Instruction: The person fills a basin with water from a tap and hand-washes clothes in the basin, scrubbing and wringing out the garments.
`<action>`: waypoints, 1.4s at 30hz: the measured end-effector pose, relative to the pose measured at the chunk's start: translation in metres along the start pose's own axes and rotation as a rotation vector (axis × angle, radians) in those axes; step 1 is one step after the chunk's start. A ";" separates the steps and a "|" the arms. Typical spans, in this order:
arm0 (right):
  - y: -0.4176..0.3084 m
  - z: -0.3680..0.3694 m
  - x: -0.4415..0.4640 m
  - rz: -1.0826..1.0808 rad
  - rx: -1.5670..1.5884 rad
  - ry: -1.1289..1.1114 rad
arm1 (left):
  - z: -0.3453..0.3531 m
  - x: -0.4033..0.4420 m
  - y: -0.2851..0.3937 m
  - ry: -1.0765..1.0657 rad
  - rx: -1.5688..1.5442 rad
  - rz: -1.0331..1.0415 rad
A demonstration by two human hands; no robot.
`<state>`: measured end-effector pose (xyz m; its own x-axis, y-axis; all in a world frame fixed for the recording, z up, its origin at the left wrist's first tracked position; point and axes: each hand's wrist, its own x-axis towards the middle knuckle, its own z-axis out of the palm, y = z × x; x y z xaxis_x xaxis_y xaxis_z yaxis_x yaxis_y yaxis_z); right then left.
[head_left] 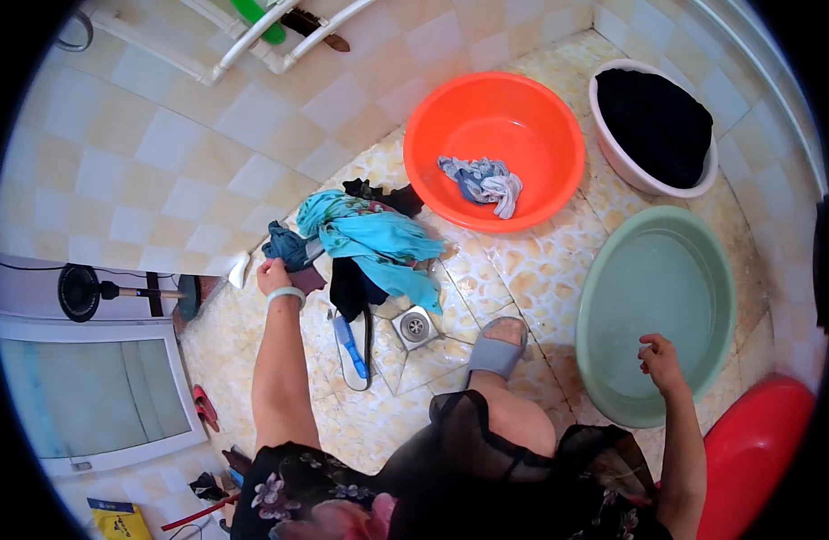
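Observation:
My left hand [273,277], a pale bangle on its wrist, reaches to the clothes heap on the floor, its fingers closed on a dark teal cloth [287,246]. Beside that cloth lies a bright turquoise garment [369,236] with a floral part. Black cloth [353,286] and a small maroon cloth [308,278] lie close by. Over the near part of a green basin [587,310] holding water hangs my right hand [659,362]. Its fingers are loosely bent and apart, with nothing visible in them.
An orange basin [421,193] holds a wrung grey-white cloth [484,183]. Black laundry [653,126] fills a pinkish-white basin [620,166]. A blue brush [351,349] rests on a slipper near the floor drain [414,327]. At right stands a red plastic tub [761,450].

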<state>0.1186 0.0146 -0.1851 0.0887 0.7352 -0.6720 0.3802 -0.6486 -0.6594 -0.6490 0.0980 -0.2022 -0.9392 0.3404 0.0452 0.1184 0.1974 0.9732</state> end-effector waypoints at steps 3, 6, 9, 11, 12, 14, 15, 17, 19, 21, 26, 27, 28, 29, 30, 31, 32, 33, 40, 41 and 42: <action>0.002 0.001 0.000 -0.015 -0.011 -0.018 | -0.024 -0.004 0.040 -0.064 -0.134 0.058; -0.004 0.004 -0.003 -0.066 0.032 0.010 | -0.024 -0.038 0.105 -0.308 -0.269 -0.022; -0.013 0.008 -0.001 -0.169 0.066 -0.043 | 0.002 -0.090 0.168 -0.656 -0.328 -0.106; -0.048 0.014 -0.014 -0.221 0.137 -0.059 | 0.037 -0.150 0.203 -0.898 -0.377 -0.166; -0.057 0.016 -0.015 -0.300 0.213 -0.093 | 0.054 -0.175 0.208 -1.007 -0.394 -0.212; -0.088 0.020 -0.024 -0.443 0.156 -0.044 | 0.098 -0.233 0.203 -1.199 -0.364 -0.243; -0.087 0.025 -0.019 -0.542 0.269 -0.054 | 0.117 -0.266 0.202 -1.290 -0.351 -0.253; -0.104 0.025 -0.030 -0.725 0.121 0.117 | 0.151 -0.344 0.202 -1.495 -0.368 -0.347; -0.090 0.016 -0.027 -0.654 -0.010 0.044 | 0.181 -0.407 0.189 -1.654 -0.350 -0.510; -0.058 0.007 -0.010 -0.490 0.115 0.015 | 0.205 -0.460 0.177 -1.743 -0.298 -0.574; 0.026 -0.062 0.004 -0.116 0.845 0.196 | 0.244 -0.537 0.120 -1.841 0.152 -0.141; 0.037 -0.075 0.007 -0.039 0.762 0.256 | 0.251 -0.543 0.096 -1.875 0.293 0.056; 0.049 -0.084 0.006 0.037 0.675 0.310 | 0.255 -0.551 0.083 -1.892 0.428 0.258; 0.068 -0.085 0.009 0.047 0.389 0.430 | 0.252 -0.554 0.070 -1.900 0.578 0.510; 0.092 -0.083 0.019 0.053 0.101 0.543 | 0.245 -0.557 0.063 -1.880 0.720 0.774; 0.116 -0.077 0.035 0.059 -0.189 0.645 | 0.244 -0.560 0.059 -1.829 0.859 1.043; 0.138 -0.063 0.052 -0.115 -0.386 0.813 | 0.236 -0.576 0.104 -1.920 1.240 1.100; 0.140 -0.053 0.056 -0.127 -0.387 0.796 | 0.238 -0.578 0.099 -1.913 1.116 1.404; 0.105 -0.010 0.055 -0.282 -0.651 0.379 | 0.260 -0.606 0.045 -1.968 0.951 2.145; 0.112 -0.009 0.060 -0.210 -0.649 0.381 | 0.265 -0.611 0.042 -1.948 1.066 2.163; 0.120 -0.009 0.065 -0.135 -0.645 0.386 | 0.269 -0.617 0.037 -1.923 1.177 2.183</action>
<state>0.1784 -0.0138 -0.3045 0.2741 0.8934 -0.3559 0.8622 -0.3922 -0.3205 0.0214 0.1431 -0.2549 0.7895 0.1465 -0.5960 0.1298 -0.9890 -0.0712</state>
